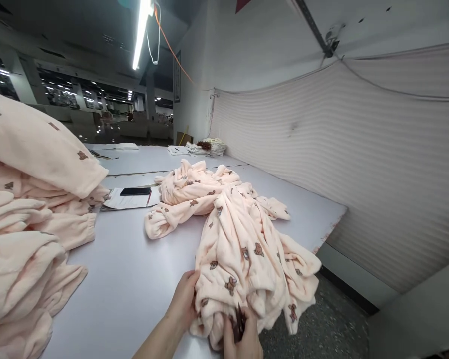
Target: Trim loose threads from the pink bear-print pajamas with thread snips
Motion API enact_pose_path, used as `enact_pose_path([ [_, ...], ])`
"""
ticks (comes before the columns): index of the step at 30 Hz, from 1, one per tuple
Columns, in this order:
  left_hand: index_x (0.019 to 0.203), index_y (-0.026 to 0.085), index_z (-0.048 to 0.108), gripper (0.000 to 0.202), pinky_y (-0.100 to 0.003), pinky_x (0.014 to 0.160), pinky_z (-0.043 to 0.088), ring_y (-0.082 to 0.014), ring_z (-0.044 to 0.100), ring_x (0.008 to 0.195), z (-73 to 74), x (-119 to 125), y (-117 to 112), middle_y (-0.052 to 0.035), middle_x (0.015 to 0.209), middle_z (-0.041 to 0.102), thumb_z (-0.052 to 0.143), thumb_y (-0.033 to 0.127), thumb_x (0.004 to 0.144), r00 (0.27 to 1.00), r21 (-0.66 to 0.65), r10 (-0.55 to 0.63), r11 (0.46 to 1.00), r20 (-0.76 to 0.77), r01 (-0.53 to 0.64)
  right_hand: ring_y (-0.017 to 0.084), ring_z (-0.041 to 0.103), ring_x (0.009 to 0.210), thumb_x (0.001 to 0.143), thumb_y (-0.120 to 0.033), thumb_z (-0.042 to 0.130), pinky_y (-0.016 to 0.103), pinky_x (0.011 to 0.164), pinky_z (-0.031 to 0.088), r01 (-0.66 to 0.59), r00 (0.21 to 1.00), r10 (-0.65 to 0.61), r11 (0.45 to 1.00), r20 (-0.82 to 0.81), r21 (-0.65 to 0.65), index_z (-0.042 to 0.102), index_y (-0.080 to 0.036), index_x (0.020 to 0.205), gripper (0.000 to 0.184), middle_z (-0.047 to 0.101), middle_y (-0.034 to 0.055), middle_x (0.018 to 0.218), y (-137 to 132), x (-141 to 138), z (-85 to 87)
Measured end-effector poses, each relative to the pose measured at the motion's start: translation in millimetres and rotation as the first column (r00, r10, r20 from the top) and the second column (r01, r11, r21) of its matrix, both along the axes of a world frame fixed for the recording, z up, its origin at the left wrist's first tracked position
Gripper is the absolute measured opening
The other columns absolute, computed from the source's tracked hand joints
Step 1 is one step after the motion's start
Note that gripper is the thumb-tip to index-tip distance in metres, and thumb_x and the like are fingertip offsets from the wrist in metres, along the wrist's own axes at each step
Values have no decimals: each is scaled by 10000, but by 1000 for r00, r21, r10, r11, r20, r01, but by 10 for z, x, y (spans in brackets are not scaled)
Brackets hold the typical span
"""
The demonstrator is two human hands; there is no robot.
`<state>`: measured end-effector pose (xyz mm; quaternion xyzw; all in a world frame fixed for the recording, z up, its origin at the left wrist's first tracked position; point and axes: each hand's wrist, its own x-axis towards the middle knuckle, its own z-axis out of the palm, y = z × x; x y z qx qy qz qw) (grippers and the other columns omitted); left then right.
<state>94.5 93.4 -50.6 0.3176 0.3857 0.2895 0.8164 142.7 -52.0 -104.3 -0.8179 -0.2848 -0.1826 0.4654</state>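
A pale peach fleece garment [234, 234] with brown bear prints lies bunched on the table in front of me, part of it over the edge at the right. My left hand [185, 301] grips its near hem from the left side, and its fingertips are partly hidden by the cloth. Low in the view, my right hand [245, 339] is closed around small dark thread snips [240, 319]. Their pointed tip rests close against the folds near the hem. More of the same printed fleece [198, 174] is heaped just behind.
A tall pile of matching fleece garments [33, 224] fills the left side. Beyond it, a black phone [135, 191] and a red pen [148, 198] lie on papers [115, 200]. Stacked cloth pieces [209, 147] sit at the table's far end. A fabric-covered wall [322, 139] runs along the right.
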Motion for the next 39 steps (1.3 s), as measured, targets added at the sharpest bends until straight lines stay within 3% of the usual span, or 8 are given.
enact_pose_path([
  [4,837,228,618,113,-311,786,458,-208,574,909,-60,-471,-84,-21,893,622,659,244,733,996,564,34,826,-79,16,232,704,761,886,-425,490,276,600,545,-19,998,14,996,59,83,624,-188,978,287,717,115,894,-20,109,-2],
  [7,1012,216,649,278,-353,832,433,-231,571,911,-134,-645,-174,-66,967,667,592,133,754,977,975,-30,65,-210,211,180,671,666,908,-378,450,251,601,528,-166,982,147,971,118,169,600,-203,941,232,694,66,791,-2,43,18],
  [9,1175,195,578,457,-401,887,414,-270,557,1012,-130,-639,-205,-106,1126,649,525,63,741,970,946,68,-216,-233,243,149,633,584,908,-358,446,225,558,506,-256,962,230,948,150,188,583,-223,922,193,668,33,740,39,-41,43],
  [11,1138,184,588,453,-411,879,419,-284,555,1014,-52,-595,-209,-108,1112,650,481,48,720,962,959,133,-123,-240,257,136,605,535,904,-340,447,213,522,483,-297,948,269,941,171,165,579,-233,903,171,643,17,697,86,-117,76],
  [16,864,215,615,187,-265,642,436,-179,555,708,246,-611,-204,8,744,625,509,155,722,962,687,-219,675,-162,269,151,609,544,871,-468,489,209,499,495,-365,931,361,928,55,73,592,-238,849,253,625,13,681,138,-226,214],
  [19,893,217,602,153,-249,634,431,-155,544,698,321,-680,-223,19,745,618,593,226,740,962,396,-258,895,87,204,157,654,640,857,-567,472,189,550,534,-412,907,420,897,-17,159,611,-250,947,358,651,29,790,107,-276,343],
  [30,887,211,610,219,-243,679,434,-129,547,737,311,-668,-259,-3,817,643,725,235,702,924,251,-261,949,279,192,165,668,778,908,-300,465,203,633,530,-477,876,467,875,119,78,646,-260,1081,253,673,47,898,149,-157,584],
  [39,969,248,552,275,-230,657,468,-151,541,747,285,-638,-305,11,831,531,641,178,719,998,790,14,610,65,-60,174,677,653,850,-435,514,218,526,523,-284,959,276,939,65,196,606,-234,1014,276,685,42,854,219,-224,383],
])
